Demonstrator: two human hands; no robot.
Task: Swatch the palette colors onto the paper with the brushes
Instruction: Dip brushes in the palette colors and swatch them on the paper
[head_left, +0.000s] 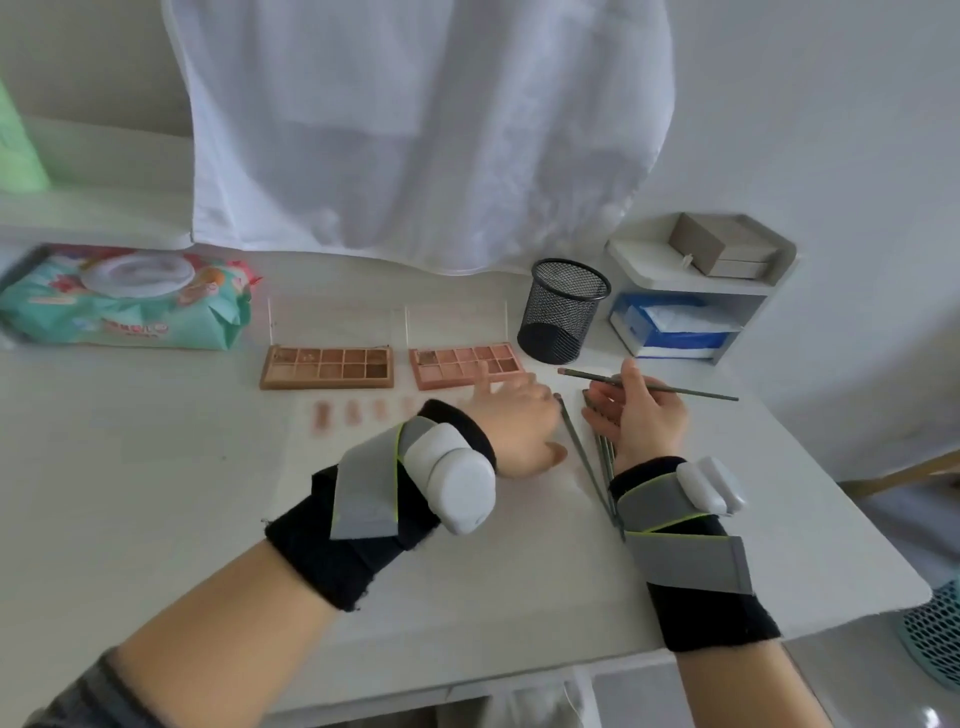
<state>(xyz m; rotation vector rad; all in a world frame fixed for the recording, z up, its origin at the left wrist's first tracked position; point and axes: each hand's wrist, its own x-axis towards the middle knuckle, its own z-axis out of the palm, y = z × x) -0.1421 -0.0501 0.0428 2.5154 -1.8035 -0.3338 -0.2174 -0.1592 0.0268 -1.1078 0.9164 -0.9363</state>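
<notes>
While right hand (640, 415) grips it, brush (649, 385) seemingly points left.

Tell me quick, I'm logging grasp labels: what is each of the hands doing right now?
Left hand: open, fingers flat on the paper, holding nothing.
Right hand: gripping a brush.

2 palettes (326, 368) behind paper (426, 499); cup (563, 310) right.
</notes>
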